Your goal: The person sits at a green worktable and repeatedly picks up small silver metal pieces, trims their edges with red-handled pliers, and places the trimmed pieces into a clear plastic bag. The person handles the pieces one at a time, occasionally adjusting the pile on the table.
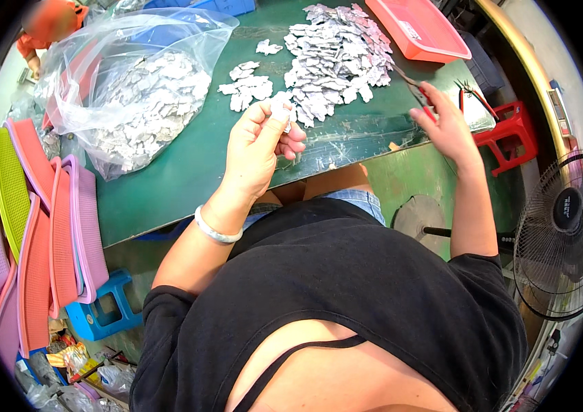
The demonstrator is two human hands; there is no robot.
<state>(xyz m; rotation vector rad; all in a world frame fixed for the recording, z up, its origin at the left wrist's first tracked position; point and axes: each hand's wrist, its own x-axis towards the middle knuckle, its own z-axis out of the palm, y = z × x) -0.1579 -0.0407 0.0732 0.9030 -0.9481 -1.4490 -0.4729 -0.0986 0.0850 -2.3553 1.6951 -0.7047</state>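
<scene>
My left hand (255,147) is raised over the near edge of the green table, its thumb and fingers pinching a small whitish irregular flat piece (282,108). To the right, my right hand (450,130) is wrapped round red-handled pliers (415,84), whose jaws point to the far left. A large pile of similar grey-white flat pieces (329,62) lies beyond and between my hands. Left of that pile is a smaller group of pieces (245,88). A clear plastic bag (203,42) full of such pieces stands on the left side of the table.
A pink-red tray (428,34) sits at the far right. Second red-handled pliers (478,101) lie near the right edge, above a red stool (511,134). Stacked colourful baskets (51,226) and a blue stool (106,305) are left; a fan (559,233) is right. Another person (51,27) is far left.
</scene>
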